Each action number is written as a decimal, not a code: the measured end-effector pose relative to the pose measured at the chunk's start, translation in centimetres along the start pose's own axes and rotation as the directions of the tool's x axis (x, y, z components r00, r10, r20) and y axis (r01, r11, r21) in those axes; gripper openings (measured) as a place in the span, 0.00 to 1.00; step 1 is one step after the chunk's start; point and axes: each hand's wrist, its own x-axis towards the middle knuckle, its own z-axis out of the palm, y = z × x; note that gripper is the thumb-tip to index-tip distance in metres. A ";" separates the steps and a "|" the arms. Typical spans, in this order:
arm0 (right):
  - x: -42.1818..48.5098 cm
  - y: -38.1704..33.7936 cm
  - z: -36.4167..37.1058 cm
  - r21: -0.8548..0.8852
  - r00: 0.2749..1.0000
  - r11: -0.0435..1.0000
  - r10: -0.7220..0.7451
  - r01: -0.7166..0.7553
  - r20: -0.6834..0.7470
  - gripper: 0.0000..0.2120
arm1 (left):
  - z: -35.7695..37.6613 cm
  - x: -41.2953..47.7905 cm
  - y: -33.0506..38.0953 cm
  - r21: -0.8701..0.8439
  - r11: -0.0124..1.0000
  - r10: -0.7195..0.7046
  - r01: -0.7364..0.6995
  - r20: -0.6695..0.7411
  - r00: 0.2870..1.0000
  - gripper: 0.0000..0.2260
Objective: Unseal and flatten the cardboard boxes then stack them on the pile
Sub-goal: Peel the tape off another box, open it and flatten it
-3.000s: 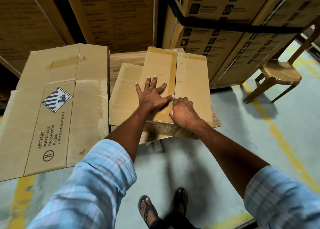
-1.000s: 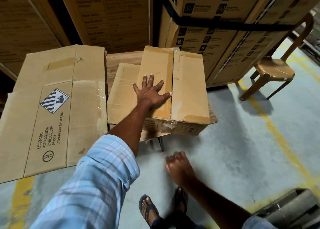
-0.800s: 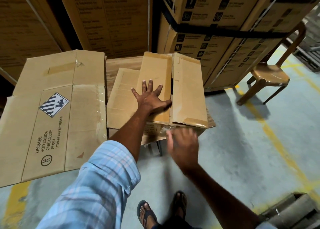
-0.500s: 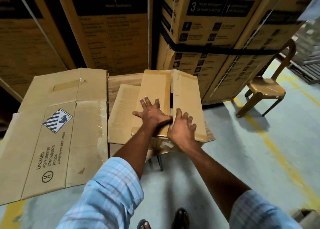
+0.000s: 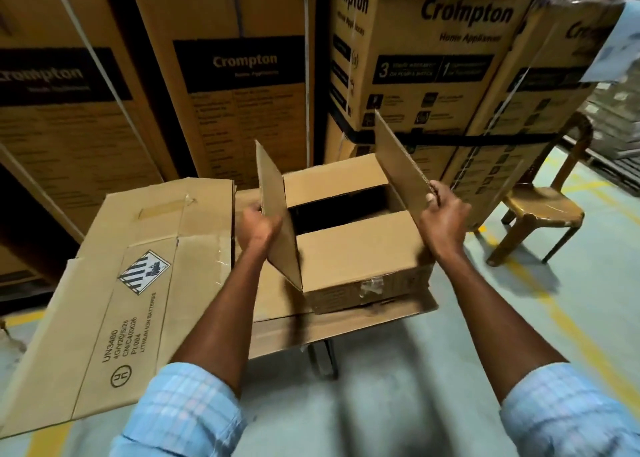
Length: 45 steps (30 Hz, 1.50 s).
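The grey concrete floor (image 5: 398, 404), marked with yellow lines (image 5: 573, 347), carried a brown chair (image 5: 543, 210) at the right, tall printed cartons (image 5: 433, 58) along the back, and one dark leg (image 5: 322, 356) of a surface otherwise hidden. Flattened sheets (image 5: 346, 321) lay stacked on that surface, with the box (image 5: 356, 259) resting on top of them and a large labelled sheet (image 5: 138, 283) just beside it on the left.

Looks forward and down from head height through a wide-angle lens. Sits close above the cardboard box (image 5: 356, 248). Takes in stacked Crompton cartons (image 5: 433, 41) along the top, floor (image 5: 398, 404) along the bottom, a chair (image 5: 543, 210) at right.
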 end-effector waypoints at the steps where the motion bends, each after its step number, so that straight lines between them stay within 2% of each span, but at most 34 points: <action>1: 0.0 0.4 0.0 0.003 1.000 1.000 0.006 -0.006 0.012 0.16 | -0.2 0.2 -0.5 0.121 0.992 0.038 -0.036 -0.009 0.999 0.21; 2: -0.2 0.5 0.3 -0.007 1.000 1.000 0.006 -0.006 0.023 0.16 | -0.1 0.3 -0.6 0.290 0.953 0.090 -0.085 -0.002 0.996 0.25; 3: -0.5 0.6 0.6 -0.022 1.000 1.000 0.010 -0.009 0.028 0.16 | 0.2 0.3 -0.7 0.499 0.856 0.153 -0.138 0.011 0.988 0.31; 5: -1.2 0.6 1.2 -0.022 0.999 1.000 0.015 -0.014 0.029 0.16 | 1.0 0.0 -0.6 0.839 0.501 0.304 -0.213 0.060 0.951 0.40; 6: -1.4 0.8 1.5 -0.015 0.999 1.000 0.007 -0.007 0.037 0.16 | 1.5 0.0 -0.5 0.909 0.330 0.380 -0.255 0.120 0.917 0.40; 7: -1.5 1.1 1.7 -0.011 0.999 1.000 -0.007 0.008 0.050 0.16 | 2.1 -0.1 -0.6 0.924 0.206 0.410 -0.323 0.218 0.886 0.38; 8: -1.6 1.5 2.0 -0.007 0.998 1.000 -0.023 0.024 0.063 0.16 | 2.9 0.2 -1.1 0.899 0.132 0.412 -0.418 0.334 0.848 0.37; 9: -1.6 2.0 2.3 -0.002 0.997 1.000 -0.028 0.028 0.067 0.16 | 3.9 0.5 -1.5 0.850 0.116 0.379 -0.514 0.440 0.814 0.36; 10: -1.7 2.5 2.5 0.008 0.998 1.000 -0.021 0.021 0.067 0.16 | 5.0 0.7 -1.9 0.802 0.146 0.327 -0.580 0.514 0.793 0.36; 12: -1.6 3.1 2.4 0.056 0.999 0.998 -0.010 0.007 0.050 0.16 | 7.3 1.2 -2.4 0.714 0.314 0.210 -0.626 0.590 0.779 0.35; 14: -1.2 3.7 1.8 0.136 1.000 0.991 -0.001 -0.001 0.013 0.16 | 9.1 1.9 -3.1 0.648 0.494 0.107 -0.580 0.616 0.780 0.35; 16: 0.0 4.6 1.4 0.202 0.998 0.977 0.063 -0.063 0.002 0.16 | 9.9 2.6 -4.0 0.602 0.639 0.049 -0.479 0.589 0.806 0.39; 17: 0.7 5.0 1.2 0.224 0.994 0.968 0.110 -0.108 0.005 0.16 | 9.9 2.9 -4.2 0.548 0.719 0.062 -0.427 0.561 0.825 0.38; 19: 2.1 5.5 1.3 0.238 0.985 0.956 0.172 -0.172 0.018 0.16 | 9.1 3.1 -3.8 0.376 0.846 0.163 -0.378 0.492 0.855 0.29; 21: 3.7 6.0 1.7 0.223 0.978 0.952 0.208 -0.210 0.033 0.15 | 7.8 2.6 -2.6 0.263 0.833 0.357 -0.487 0.416 0.836 0.22; 23: 5.2 6.6 2.0 0.160 0.974 0.961 0.223 -0.224 0.021 0.15 | 6.2 0.9 -0.7 0.151 0.764 0.538 -0.628 0.388 0.748 0.15; 24: 5.9 6.9 2.2 0.093 0.974 0.970 0.225 -0.225 0.019 0.14 | 5.2 0.0 0.3 0.068 0.749 0.576 -0.659 0.425 0.698 0.12; 26: 7.0 7.4 2.4 -0.120 0.978 0.975 0.195 -0.185 0.078 0.14 | 3.2 -1.2 1.5 -0.092 0.791 0.525 -0.605 0.611 0.593 0.10; 28: 7.6 7.3 2.8 -0.388 0.986 0.922 0.071 -0.007 0.149 0.19 | 2.1 -1.5 1.6 -0.149 0.870 0.393 -0.471 0.786 0.477 0.14; 29: 7.8 6.8 3.0 -0.450 0.982 0.886 -0.028 0.111 0.188 0.22 | 2.0 -1.5 1.5 -0.125 0.916 0.303 -0.380 0.838 0.453 0.19; 30: 8.0 5.9 2.9 -0.429 0.958 0.876 -0.113 0.221 0.263 0.24 | 2.1 -1.2 0.9 -0.059 0.949 0.204 -0.310 0.865 0.459 0.24; 31: 8.0 4.8 2.6 -0.334 0.914 0.892 -0.177 0.306 0.366 0.27 | 2.1 -0.9 0.5 0.019 0.961 0.114 -0.275 0.881 0.459 0.27; 32: 8.0 4.0 2.3 -0.237 0.843 0.894 -0.228 0.379 0.487 0.29 | 2.3 -0.6 -0.1 0.124 0.947 0.027 -0.296 0.888 0.458 0.29; 33: 7.7 3.8 2.1 -0.214 0.757 0.855 -0.271 0.473 0.594 0.31 | 2.5 -0.2 -0.7 0.221 0.917 -0.051 -0.333 0.892 0.450 0.30; 34: 7.3 3.9 2.0 -0.264 0.684 0.768 -0.288 0.583 0.670 0.33 | 2.7 0.2 -1.3 0.290 0.885 -0.107 -0.363 0.888 0.448 0.31; 35: 6.9 4.3 2.0 -0.350 0.630 0.634 -0.287 0.689 0.721 0.34 | 3.0 0.6 -1.9 0.339 0.860 -0.133 -0.381 0.871 0.473 0.31; 36: 6.4 4.9 2.1 -0.450 0.611 0.480 -0.258 0.753 0.749 0.32 | 3.4 1.0 -2.3 0.365 0.842 -0.118 -0.397 0.843 0.525 0.29; 37: 5.7 5.3 2.0 -0.548 0.647 0.385 -0.198 0.742 0.736 0.30 | 3.9 1.5 -2.7 0.404 0.816 -0.092 -0.413 0.796 0.598 0.27; 38: 5.1 5.6 1.9 -0.632 0.707 0.349 -0.150 0.691 0.691 0.31 | 4.5 2.0 -2.8 0.441 0.790 -0.067 -0.425 0.752 0.656 0.28; 40: 3.7 6.2 2.0 -0.738 0.788 0.324 -0.038 0.592 0.615 0.43 | 5.9 2.8 -2.8 0.491 0.737 0.003 -0.464 0.684 0.730 0.37; 42: 2.0 7.8 2.4 -0.740 0.784 0.369 0.049 0.562 0.619 0.52 | 7.2 3.8 -2.7 0.578 0.611 0.130 -0.542 0.601 0.788 0.44; 44: 0.3 9.9 2.7 -0.680 0.780 0.539 0.064 0.498 0.622 0.52 | 8.2 5.3 -2.4 0.690 0.457 0.267 -0.562 0.496 0.826 0.46; 45: -0.4 10.9 2.8 -0.646 0.792 0.632 0.084 0.427 0.605 0.51 | 8.7 6.3 -2.2 0.720 0.430 0.307 -0.545 0.451 0.838 0.46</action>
